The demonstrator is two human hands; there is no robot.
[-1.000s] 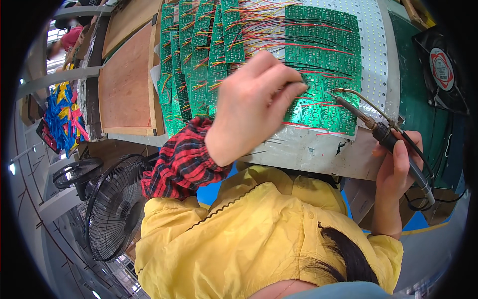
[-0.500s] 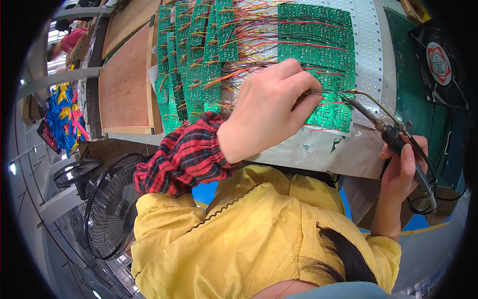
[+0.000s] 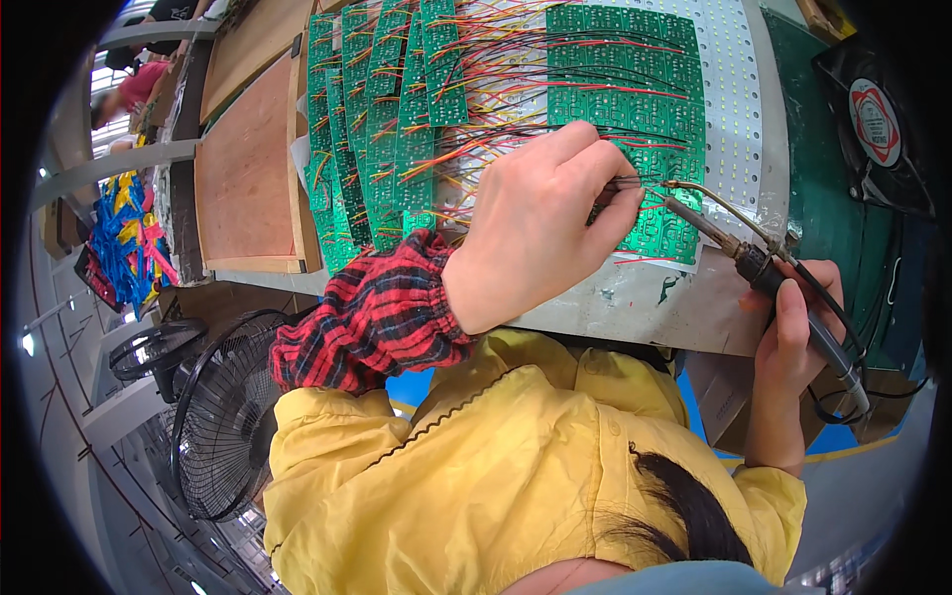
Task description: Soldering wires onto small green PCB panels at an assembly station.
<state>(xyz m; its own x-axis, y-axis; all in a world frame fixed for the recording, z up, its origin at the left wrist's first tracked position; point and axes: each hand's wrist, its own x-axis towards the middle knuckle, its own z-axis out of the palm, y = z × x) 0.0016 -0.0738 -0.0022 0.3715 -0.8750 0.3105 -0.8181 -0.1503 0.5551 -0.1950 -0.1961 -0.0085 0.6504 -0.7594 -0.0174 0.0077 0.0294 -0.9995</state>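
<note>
The green circuit board (image 3: 620, 111) lay on the bench (image 3: 615, 309), right of overlapping board strips (image 3: 382, 139). The left hand (image 3: 545, 220) pinched dark wires (image 3: 629, 182) over its lower part. The right hand (image 3: 793, 322) gripped a soldering iron (image 3: 762, 272), tip near the wire ends. A black fan (image 3: 226, 426) stood at left.

Bright, fairly even light fills the desk (image 3: 605, 305), leaving a sheen on the green circuit boards (image 3: 635, 79) there. Beneath the desk, shadow gathers. Far left of the desk, a small lamp (image 3: 28, 344) glares, a grey beam (image 3: 119, 159) bows with fisheye distortion, and a background person (image 3: 139, 87) looks soft.
</note>
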